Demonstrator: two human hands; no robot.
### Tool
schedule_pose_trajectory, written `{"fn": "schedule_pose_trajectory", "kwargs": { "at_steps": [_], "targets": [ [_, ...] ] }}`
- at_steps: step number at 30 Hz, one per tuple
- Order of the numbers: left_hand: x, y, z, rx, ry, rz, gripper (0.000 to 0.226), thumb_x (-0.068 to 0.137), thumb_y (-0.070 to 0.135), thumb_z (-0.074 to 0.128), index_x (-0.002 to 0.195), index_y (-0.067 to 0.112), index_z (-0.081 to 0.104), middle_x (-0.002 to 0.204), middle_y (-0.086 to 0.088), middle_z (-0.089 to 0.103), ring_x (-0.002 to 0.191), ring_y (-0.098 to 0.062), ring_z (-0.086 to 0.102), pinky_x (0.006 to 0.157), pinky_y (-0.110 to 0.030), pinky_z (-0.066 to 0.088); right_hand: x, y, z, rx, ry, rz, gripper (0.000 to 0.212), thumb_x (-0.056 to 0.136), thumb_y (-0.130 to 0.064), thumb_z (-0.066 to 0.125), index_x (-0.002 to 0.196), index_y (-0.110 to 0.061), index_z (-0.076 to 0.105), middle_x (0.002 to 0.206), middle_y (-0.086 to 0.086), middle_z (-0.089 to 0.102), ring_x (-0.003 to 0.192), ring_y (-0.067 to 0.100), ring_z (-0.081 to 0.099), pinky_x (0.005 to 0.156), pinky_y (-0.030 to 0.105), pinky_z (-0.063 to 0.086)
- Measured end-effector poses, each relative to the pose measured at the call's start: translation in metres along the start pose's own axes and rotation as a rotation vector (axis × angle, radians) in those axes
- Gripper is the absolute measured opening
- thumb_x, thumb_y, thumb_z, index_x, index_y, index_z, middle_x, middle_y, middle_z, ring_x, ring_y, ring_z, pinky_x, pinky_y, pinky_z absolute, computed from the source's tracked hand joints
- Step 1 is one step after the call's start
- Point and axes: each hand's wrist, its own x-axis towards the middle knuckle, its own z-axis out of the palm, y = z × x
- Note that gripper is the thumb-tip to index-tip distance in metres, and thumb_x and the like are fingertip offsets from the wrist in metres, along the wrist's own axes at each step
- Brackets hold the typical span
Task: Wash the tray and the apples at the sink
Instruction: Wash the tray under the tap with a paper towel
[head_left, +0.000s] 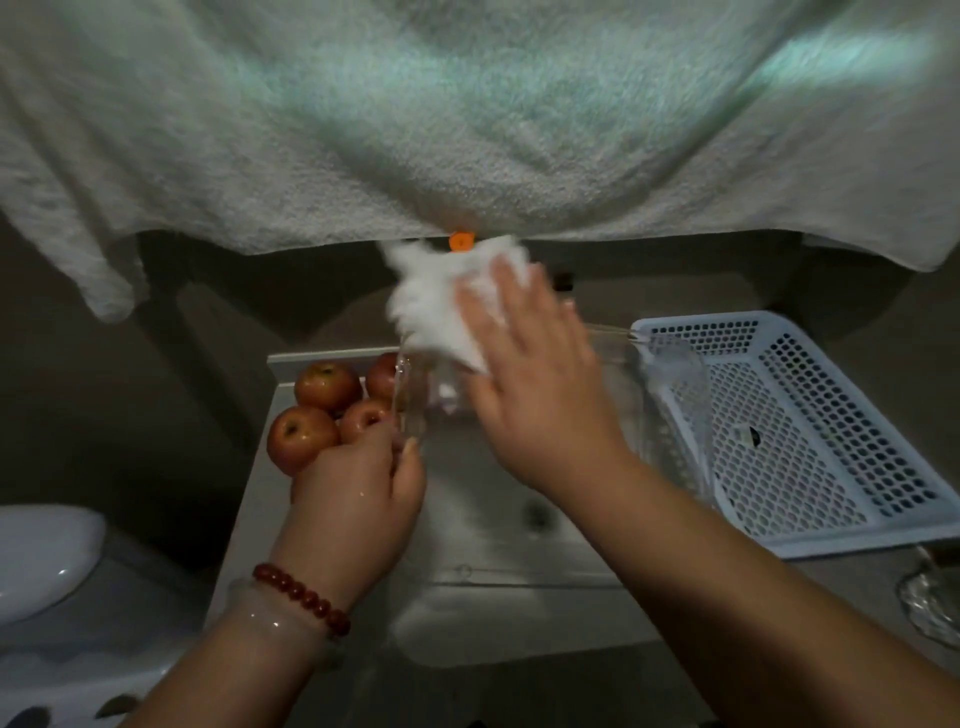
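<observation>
A clear plastic tray (670, 395) is held tilted over the steel sink (483, 587). My left hand (358, 493) grips the tray's left edge, thumb on the near side. My right hand (535, 384) lies with straight, spread fingers on a white cloth (436, 306) and presses it against the tray's inner face; the cloth is blurred with motion. Several wet red apples (322, 387) sit in a cluster on the sink's left ledge, right behind my left hand.
A light blue perforated basket (810, 431) stands to the right of the sink, touching the tray's right end. A large pale towel (467, 119) hangs across the top. A white toilet (47, 556) is at lower left and a glass dish (935, 597) at lower right.
</observation>
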Motion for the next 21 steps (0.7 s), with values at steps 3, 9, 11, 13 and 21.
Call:
{"fn": "schedule_pose_trajectory", "kwargs": {
  "at_steps": [3, 9, 11, 13, 21],
  "targets": [
    [-0.004, -0.002, 0.007, -0.083, -0.036, -0.045, 0.021, 0.093, 0.033, 0.043, 0.083, 0.023, 0.059, 0.069, 0.003, 0.063, 0.061, -0.012, 0.065, 0.059, -0.039, 0.057, 0.009, 0.018, 0.020, -0.129, -0.133, -0.002, 0.059, 0.089, -0.041, 0.047, 0.144, -0.022, 0.041, 0.137, 0.012, 0.052, 0.129, 0.034, 0.045, 0.111, 0.050, 0.028],
    [-0.010, -0.018, -0.002, -0.033, 0.071, -0.072, 0.022, 0.093, 0.019, 0.053, 0.071, 0.018, 0.057, 0.061, 0.006, 0.058, 0.054, -0.002, 0.054, 0.046, -0.010, 0.035, -0.021, 0.080, 0.007, -0.211, -0.212, 0.330, 0.056, 0.100, -0.033, 0.044, 0.151, -0.016, 0.027, 0.154, 0.015, 0.031, 0.143, 0.035, 0.024, 0.117, 0.047, 0.020],
    [-0.014, -0.019, 0.002, -0.050, 0.053, -0.065, 0.024, 0.094, 0.019, 0.053, 0.070, 0.019, 0.057, 0.062, 0.003, 0.060, 0.055, -0.006, 0.057, 0.049, -0.015, 0.039, -0.029, 0.075, 0.006, -0.183, -0.245, 0.452, 0.060, 0.102, -0.035, 0.035, 0.154, -0.016, 0.012, 0.161, 0.014, 0.010, 0.148, 0.034, 0.005, 0.119, 0.044, 0.007],
    [-0.016, -0.016, 0.010, -0.070, 0.016, -0.078, 0.023, 0.094, 0.022, 0.051, 0.071, 0.022, 0.056, 0.064, 0.003, 0.062, 0.058, -0.008, 0.060, 0.051, -0.022, 0.045, -0.028, 0.064, 0.010, -0.151, -0.260, 0.430, 0.063, 0.103, -0.037, 0.030, 0.155, -0.016, 0.002, 0.162, 0.012, -0.003, 0.148, 0.034, -0.005, 0.119, 0.043, 0.002],
    [-0.004, -0.022, -0.001, -0.055, 0.143, -0.074, 0.025, 0.093, 0.019, 0.051, 0.068, 0.017, 0.057, 0.059, 0.004, 0.056, 0.052, -0.005, 0.053, 0.049, -0.020, 0.037, -0.027, 0.077, -0.006, -0.147, -0.276, 0.481, 0.070, 0.098, -0.011, 0.038, 0.154, -0.011, -0.004, 0.162, 0.009, -0.010, 0.149, 0.025, -0.003, 0.119, 0.035, 0.011]
  ]
}}
